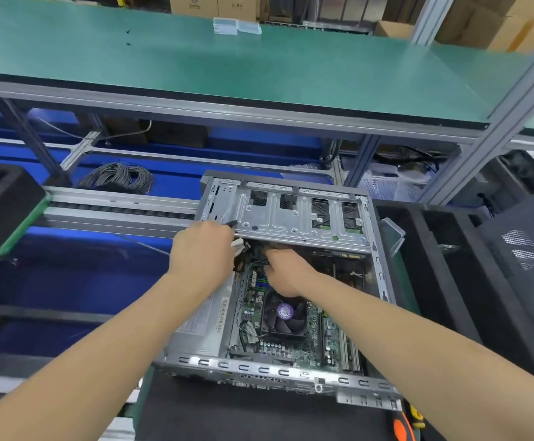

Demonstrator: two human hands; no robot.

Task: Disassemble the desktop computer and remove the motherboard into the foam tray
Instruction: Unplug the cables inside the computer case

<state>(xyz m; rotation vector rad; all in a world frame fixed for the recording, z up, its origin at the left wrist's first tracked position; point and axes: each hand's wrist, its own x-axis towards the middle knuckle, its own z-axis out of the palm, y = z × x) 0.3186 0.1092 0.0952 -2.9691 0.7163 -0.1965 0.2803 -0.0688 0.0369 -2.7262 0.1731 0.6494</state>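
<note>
Head view: motherboard (294, 342), labels unreadable.

Right hand (286, 273) fingertips hidden under raised drive cage (294, 214); grip unreadable. Left hand (203, 249) covers white connector (238, 245), cables behind it obscured. Orange-handled tool (404, 426) cut off by bottom edge. PSU label (206, 316) text too small.

From my feed it's just two bare forearms, no sleeves in sight, no gloves, no watch or rings I can spot. Left hand (202, 249) and right hand (286, 273) both uncovered, nothing worn.
</note>
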